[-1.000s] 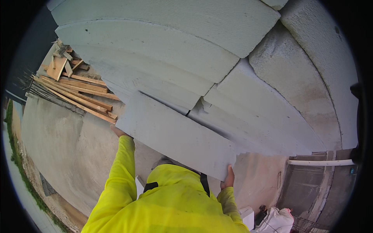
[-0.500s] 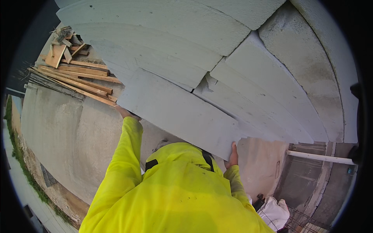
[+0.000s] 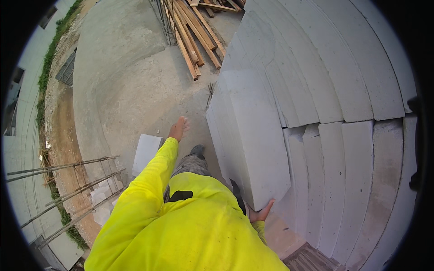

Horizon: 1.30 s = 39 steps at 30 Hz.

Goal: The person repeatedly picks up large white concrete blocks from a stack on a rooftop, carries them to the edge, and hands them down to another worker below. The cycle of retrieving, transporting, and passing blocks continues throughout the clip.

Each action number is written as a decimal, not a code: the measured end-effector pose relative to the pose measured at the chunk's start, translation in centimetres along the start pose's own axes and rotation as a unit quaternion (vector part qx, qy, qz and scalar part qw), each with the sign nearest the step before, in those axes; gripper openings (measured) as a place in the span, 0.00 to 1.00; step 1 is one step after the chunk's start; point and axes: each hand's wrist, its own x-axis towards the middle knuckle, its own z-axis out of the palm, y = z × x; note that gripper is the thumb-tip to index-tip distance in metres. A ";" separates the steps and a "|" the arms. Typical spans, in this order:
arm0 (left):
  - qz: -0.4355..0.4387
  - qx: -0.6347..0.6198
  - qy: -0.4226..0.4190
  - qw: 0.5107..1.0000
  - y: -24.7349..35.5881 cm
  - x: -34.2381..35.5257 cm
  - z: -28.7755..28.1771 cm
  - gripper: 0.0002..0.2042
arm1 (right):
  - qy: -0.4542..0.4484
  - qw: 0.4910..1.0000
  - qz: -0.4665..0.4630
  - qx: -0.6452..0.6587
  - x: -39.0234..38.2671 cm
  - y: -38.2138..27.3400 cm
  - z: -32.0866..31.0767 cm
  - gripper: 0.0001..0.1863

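My right hand [image 3: 262,212] grips the near lower end of a long, pale grey concrete block [image 3: 255,140], its thumb lying against the end face. The block leans beside a stack of similar blocks [image 3: 332,176] on my right. Away from the block, over the floor to the left, my left hand [image 3: 180,128] is stretched out with nothing in it. The fingers under the block are partly hidden.
Wooden planks [image 3: 192,38] lie on the concrete floor [image 3: 131,86] ahead. A white block [image 3: 145,153] sits left of my left arm. Several thin steel bars [image 3: 68,196] jut out at the left. My shoe [image 3: 197,150] stands beside the stack.
My left hand has let go of the block's other end and moved away to the left. My right hand stays on the near end. The view has turned, bringing more floor into sight.
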 end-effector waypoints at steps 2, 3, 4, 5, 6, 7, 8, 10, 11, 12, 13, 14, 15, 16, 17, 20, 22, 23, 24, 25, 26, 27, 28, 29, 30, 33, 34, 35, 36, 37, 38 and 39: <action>-0.077 -0.002 0.121 0.990 -8.9 -7.0 -5.9 0.40 | -0.101 0.994 0.040 0.027 0.1 -0.4 -2.6 0.47; -0.110 -0.006 0.215 0.971 -13.8 -11.4 -8.5 0.36 | -0.149 0.985 0.079 0.045 0.1 -0.4 -4.2 0.48; -0.147 -0.024 0.301 0.942 -19.0 -16.4 -10.5 0.33 | -0.114 0.987 0.114 0.001 0.5 -0.4 -5.8 0.47; -0.190 0.100 0.348 0.913 -23.7 -21.6 -12.2 0.31 | -0.072 0.986 0.140 -0.044 1.3 -0.4 -7.2 0.46; -0.230 0.223 0.376 0.870 -27.7 -26.6 -14.1 0.29 | -0.027 0.984 0.153 -0.091 1.7 0.4 -8.7 0.45; -0.275 0.208 0.404 0.847 -31.5 -31.8 -14.9 0.29 | -0.017 0.970 0.178 -0.164 2.4 0.9 -9.9 0.45; -0.323 0.189 0.425 0.824 -35.5 -37.0 -14.5 0.29 | -0.004 0.933 0.198 -0.299 3.1 1.4 -11.0 0.44; -0.379 0.128 0.467 0.789 -41.6 -44.8 -13.0 0.29 | -0.051 0.874 0.229 -0.425 4.3 2.4 -12.0 0.42; -0.388 0.092 0.488 0.776 -44.2 -47.8 -12.0 0.29 | -0.076 0.836 0.231 -0.491 4.6 2.8 -12.0 0.41; -0.390 0.061 0.513 0.762 -46.6 -50.5 -10.6 0.29 | -0.104 0.793 0.231 -0.554 4.7 3.1 -11.5 0.40; -0.384 -0.010 0.513 0.768 -48.7 -52.4 -9.2 0.29 | -0.134 0.749 0.223 -0.609 4.6 3.3 -10.9 0.40; -0.364 -0.073 0.520 0.769 -50.6 -53.7 -8.4 0.29 | -0.163 0.706 0.210 -0.657 4.2 3.7 -9.9 0.39; -0.337 -0.135 0.526 0.769 -52.2 -54.7 -7.7 0.29 | -0.191 0.663 0.195 -0.697 3.6 4.2 -8.8 0.38; -0.300 -0.161 0.538 0.772 -53.6 -55.4 -6.7 0.29 | -0.215 0.624 0.177 -0.730 2.8 5.0 -7.8 0.37; -0.273 -0.174 0.524 0.788 -55.0 -56.3 -5.9 0.29 | -0.238 0.588 0.159 -0.757 1.9 6.1 -6.9 0.36; -0.233 -0.039 0.500 0.833 -58.6 -60.7 -4.8 0.29 | -0.302 0.457 0.101 -0.831 -1.6 10.5 -6.4 0.34; -0.210 -0.087 0.548 0.805 -61.1 -65.0 -4.4 0.29 | -0.294 0.475 0.101 -0.823 -4.4 14.6 -7.6 0.32; -0.218 -0.106 0.552 0.798 -63.1 -67.8 -5.6 0.28 | -0.292 0.468 0.104 -0.828 -5.9 17.2 -8.2 0.32; -0.231 -0.129 0.559 0.786 -65.6 -71.3 -6.2 0.28 | -0.277 0.459 0.098 -0.839 -7.7 19.4 -9.9 0.32; -0.245 -0.159 0.561 0.775 -68.0 -74.3 -5.6 0.28 | -0.316 0.412 0.095 -0.849 -9.5 21.5 -11.4 0.31; -0.253 -0.195 0.587 0.744 -71.1 -77.9 -5.6 0.28 | -0.328 0.371 0.081 -0.865 -11.5 24.0 -12.2 0.30; -0.248 -0.232 0.624 0.703 -74.3 -81.5 -5.8 0.28 | -0.417 0.262 0.042 -0.870 -13.7 26.1 -12.6 0.28; -0.222 -0.226 0.701 0.639 -77.1 -84.5 -5.1 0.28 | -0.476 0.193 0.032 -0.857 -16.0 28.1 -12.9 0.27; -0.285 -0.293 0.703 0.582 -80.3 -87.7 -5.1 0.27 | -0.478 0.188 0.021 -0.858 -18.3 30.2 -13.2 0.26; -0.336 -0.366 0.697 0.516 -83.2 -89.7 -5.5 0.26 | -0.475 0.212 0.039 -0.853 -20.6 32.2 -13.2 0.25; -0.261 -0.454 0.714 0.466 -90.1 -95.4 -4.4 0.23 | -0.469 0.180 0.022 -0.864 -26.1 38.4 -12.3 0.23; -0.273 -0.455 0.698 0.481 -91.7 -97.5 -3.9 0.23 | -0.464 0.150 0.004 -0.873 -27.4 40.5 -11.4 0.23; -0.286 -0.457 0.681 0.495 -92.5 -98.4 -3.0 0.25 | -0.473 0.101 0.004 -0.875 -28.6 42.8 -10.5 0.23; -0.264 -0.489 0.690 0.463 -92.7 -98.5 -1.8 0.26 | -0.468 0.055 0.005 -0.882 -29.6 45.4 -9.7 0.24; -0.246 -0.519 0.697 0.430 -92.5 -98.6 -0.3 0.27 | -0.485 0.009 -0.008 -0.875 -30.5 48.2 -9.2 0.25; -0.217 -0.551 0.703 0.394 -92.3 -98.7 1.0 0.28 | -0.485 -0.030 -0.022 -0.874 -31.4 51.2 -9.0 0.25; -0.242 -0.553 0.691 0.398 -91.9 -98.4 2.3 0.28 | -0.492 -0.058 -0.026 -0.868 -32.5 54.5 -9.1 0.27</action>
